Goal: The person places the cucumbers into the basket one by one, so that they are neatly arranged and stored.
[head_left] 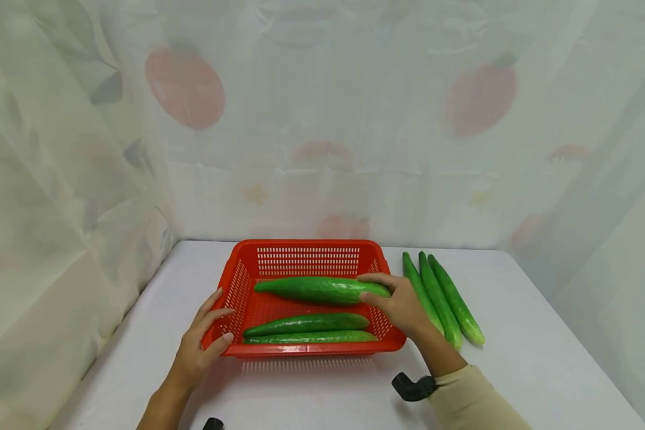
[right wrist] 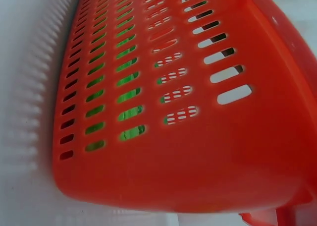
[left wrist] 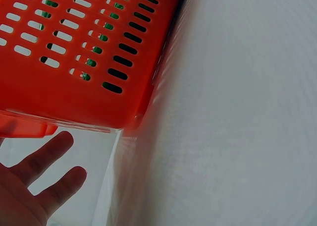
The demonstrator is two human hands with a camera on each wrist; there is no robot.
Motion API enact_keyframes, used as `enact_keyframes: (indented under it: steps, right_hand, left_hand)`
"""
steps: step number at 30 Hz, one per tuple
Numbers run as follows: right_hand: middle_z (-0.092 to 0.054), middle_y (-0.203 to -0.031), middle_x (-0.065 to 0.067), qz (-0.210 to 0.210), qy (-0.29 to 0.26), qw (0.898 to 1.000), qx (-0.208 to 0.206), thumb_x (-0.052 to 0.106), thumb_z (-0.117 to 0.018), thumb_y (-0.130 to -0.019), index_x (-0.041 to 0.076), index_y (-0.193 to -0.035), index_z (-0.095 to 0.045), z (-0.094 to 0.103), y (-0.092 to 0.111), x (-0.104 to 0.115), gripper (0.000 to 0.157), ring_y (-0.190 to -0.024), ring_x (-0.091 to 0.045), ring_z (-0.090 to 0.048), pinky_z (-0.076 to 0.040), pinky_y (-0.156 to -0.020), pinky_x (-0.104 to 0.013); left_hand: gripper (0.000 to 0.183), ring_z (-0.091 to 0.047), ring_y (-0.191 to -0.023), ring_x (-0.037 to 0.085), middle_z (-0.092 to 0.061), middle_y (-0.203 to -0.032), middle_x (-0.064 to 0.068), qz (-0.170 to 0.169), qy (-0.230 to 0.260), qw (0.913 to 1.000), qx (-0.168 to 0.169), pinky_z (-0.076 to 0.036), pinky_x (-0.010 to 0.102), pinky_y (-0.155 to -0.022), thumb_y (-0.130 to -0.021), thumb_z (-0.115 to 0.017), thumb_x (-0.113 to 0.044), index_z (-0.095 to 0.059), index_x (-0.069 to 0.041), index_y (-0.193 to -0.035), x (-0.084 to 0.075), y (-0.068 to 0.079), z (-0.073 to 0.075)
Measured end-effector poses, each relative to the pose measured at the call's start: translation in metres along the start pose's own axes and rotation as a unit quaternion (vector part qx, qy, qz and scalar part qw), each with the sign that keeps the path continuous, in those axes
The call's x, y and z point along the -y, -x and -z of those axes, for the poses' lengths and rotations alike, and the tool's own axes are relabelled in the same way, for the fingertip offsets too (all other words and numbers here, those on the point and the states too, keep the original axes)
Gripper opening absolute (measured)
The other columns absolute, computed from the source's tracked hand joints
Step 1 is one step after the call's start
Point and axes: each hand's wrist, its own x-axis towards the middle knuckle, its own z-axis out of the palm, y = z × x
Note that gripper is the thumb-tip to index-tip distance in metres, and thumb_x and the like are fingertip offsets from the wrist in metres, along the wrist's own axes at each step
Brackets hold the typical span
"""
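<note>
A red slotted plastic basket (head_left: 306, 348) sits on the white table, its side wall (left wrist: 74, 102) filling much of the left wrist view. Two cucumbers (head_left: 307, 323) lie along its near side. My right hand (head_left: 395, 298) grips the right end of another cucumber (head_left: 317, 289), which lies lengthwise over the far half of the basket. At the basket's left rim, my left hand (head_left: 196, 346) rests with fingers spread, some of them over the edge; two of its fingers (left wrist: 52, 154) show beside the wall in the left wrist view. The right wrist view shows only the basket's slotted wall (right wrist: 148, 161), hiding the right hand.
Three more cucumbers (head_left: 445, 298) lie side by side on the table (head_left: 521, 352), right of the basket. A pale printed curtain (head_left: 322, 119) hangs behind and on both sides of the table. Black wrist mounts (head_left: 414, 387) show near the front.
</note>
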Motion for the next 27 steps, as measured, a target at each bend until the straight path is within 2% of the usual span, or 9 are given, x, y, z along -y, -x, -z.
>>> enact_keyframes:
  steps: [7, 16, 27]
  right_hand:
    - [-0.066, -0.104, -0.007, -0.007, 0.01, 1.0, 0.017, 0.02, -0.074, -0.086, 0.013, -0.115, -0.071, -0.003, -0.004, 0.001, 0.03, -0.088, -0.026, -0.061, -0.053, -0.072, -0.04]
    - [-0.066, -0.11, -0.004, 0.011, 0.021, 0.999, 0.047, 0.017, -0.074, -0.085, 0.012, -0.113, -0.071, -0.011, -0.015, -0.005, 0.028, -0.093, -0.023, -0.061, -0.05, -0.078, -0.04]
    - [-0.065, -0.108, -0.006, -0.036, 0.021, 0.996, 0.073, 0.013, -0.074, -0.085, 0.011, -0.11, -0.072, -0.021, -0.024, -0.005, 0.026, -0.086, -0.023, -0.06, -0.052, -0.072, -0.037]
  left_hand:
    - [0.036, -0.03, -0.137, 0.018, -0.031, -0.152, 0.01, -0.002, -0.004, 1.0, -0.001, -0.028, 0.014, -0.099, -0.084, -0.06, -0.006, -0.061, -0.002, -0.12, -0.001, 0.0, 0.0]
    - [0.035, -0.029, -0.137, 0.017, -0.031, -0.152, 0.01, -0.002, 0.001, 1.0, 0.0, -0.027, 0.014, -0.099, -0.085, -0.06, -0.006, -0.061, -0.002, -0.12, -0.001, 0.001, 0.0]
    - [0.035, -0.03, -0.136, 0.019, -0.03, -0.153, 0.01, 0.005, 0.009, 1.0, 0.0, -0.029, 0.015, -0.099, -0.084, -0.06, -0.005, -0.061, -0.001, -0.119, -0.001, 0.0, 0.001]
